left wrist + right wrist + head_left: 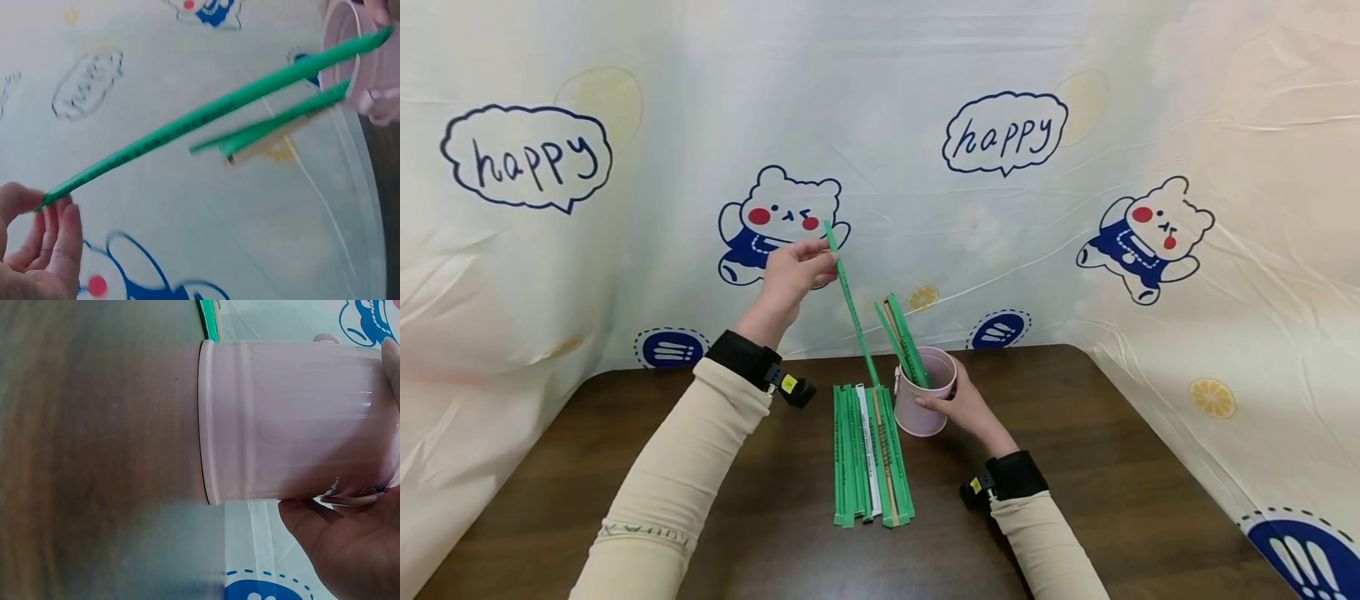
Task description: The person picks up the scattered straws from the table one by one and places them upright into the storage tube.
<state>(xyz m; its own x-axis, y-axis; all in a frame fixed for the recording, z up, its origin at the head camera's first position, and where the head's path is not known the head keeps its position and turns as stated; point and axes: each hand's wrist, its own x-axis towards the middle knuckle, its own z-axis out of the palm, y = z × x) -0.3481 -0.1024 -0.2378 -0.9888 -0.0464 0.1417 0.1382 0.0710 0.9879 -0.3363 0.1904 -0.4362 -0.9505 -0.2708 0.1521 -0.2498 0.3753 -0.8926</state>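
Observation:
My left hand (pixel 797 273) is raised over the table and pinches the top end of a long green wrapped straw (pixel 852 308) between thumb and fingertips. The straw slants down to the right; its lower end overlaps the pink bucket (pixel 369 69) in the left wrist view, and the top of the straw row in the head view. My right hand (pixel 964 407) grips the bucket's side, thumb in front, as the right wrist view shows with the bucket's pink wall (pixel 300 419). Several green straws (pixel 907 342) and a brown one lean inside the bucket, their tops sticking out.
On the brown table (pixel 760 517), left of the bucket, lies a row of wrapped straws (pixel 848 458), mostly green, with a white one (pixel 868 450) and a brown one (pixel 886 458) among them. A printed curtain (pixel 895 75) hangs right behind the table's far edge.

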